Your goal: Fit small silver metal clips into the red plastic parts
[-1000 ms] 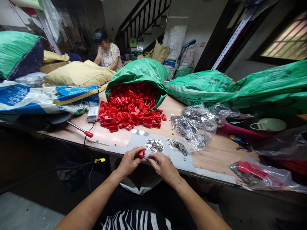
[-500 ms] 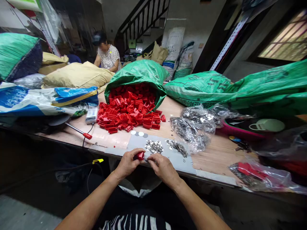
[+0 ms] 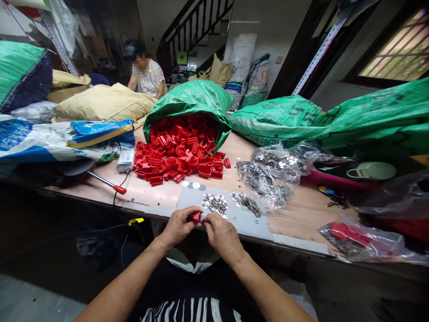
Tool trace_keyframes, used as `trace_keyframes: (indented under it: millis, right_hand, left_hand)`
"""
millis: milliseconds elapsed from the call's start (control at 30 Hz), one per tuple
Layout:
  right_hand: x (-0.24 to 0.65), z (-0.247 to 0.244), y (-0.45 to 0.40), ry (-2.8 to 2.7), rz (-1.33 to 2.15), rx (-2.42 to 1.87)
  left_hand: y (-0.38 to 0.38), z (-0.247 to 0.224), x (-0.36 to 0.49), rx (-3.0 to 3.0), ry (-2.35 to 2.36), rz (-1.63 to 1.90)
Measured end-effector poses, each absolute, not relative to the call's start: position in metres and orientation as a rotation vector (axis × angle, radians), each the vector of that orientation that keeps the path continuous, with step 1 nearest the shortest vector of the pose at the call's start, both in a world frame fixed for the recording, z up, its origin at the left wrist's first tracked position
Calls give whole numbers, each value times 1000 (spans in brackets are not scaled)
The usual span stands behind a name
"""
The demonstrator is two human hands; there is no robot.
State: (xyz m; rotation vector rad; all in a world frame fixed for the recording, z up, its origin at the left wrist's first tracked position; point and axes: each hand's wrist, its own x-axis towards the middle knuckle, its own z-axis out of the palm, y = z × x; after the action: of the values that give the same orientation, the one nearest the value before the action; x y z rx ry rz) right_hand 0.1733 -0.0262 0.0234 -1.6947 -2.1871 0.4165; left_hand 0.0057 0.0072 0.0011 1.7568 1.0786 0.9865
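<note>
Lit softly across the middle of the worktop (image 3: pixel 298 223), sunk into near-black shadow below its front edge and backed by daylight from a barred window (image 3: pixel 398 49) beyond the right back corner. Glinting off clear plastic bags (image 3: pixel 264 181) toward the right edge and small metal pieces (image 3: pixel 214 204) near the front edge; stretched and smeared toward the outer sides; partly pixelated over a co-worker (image 3: pixel 149 80) past the back edge; too coarse for fine detail between left hand (image 3: pixel 179 227) and right hand (image 3: pixel 224 237)

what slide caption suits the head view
Left hand holds a red piece, right hand pinches something slim at it, facing a green sack spilling red parts.
</note>
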Motion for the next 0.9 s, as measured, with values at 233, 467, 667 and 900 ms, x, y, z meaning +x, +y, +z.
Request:
trace_keyframes:
  millis: [233,467,667,900]
  right_hand:
    - [184,24,-25,-2032,685,-1427]
    - [201,18,-37,-1671,1228,-1209]
    - [192,36,-45,-1856,1124,-1153]
    - [185,48,-39,-2047,947,-1255]
  left_hand:
    - [-1,4,8,1718,1113,1071]
    - [-26,16,22,869,889,1287]
    - [-34,27,22,239,635,1171]
    - [-36,35,23,86,655,1140]
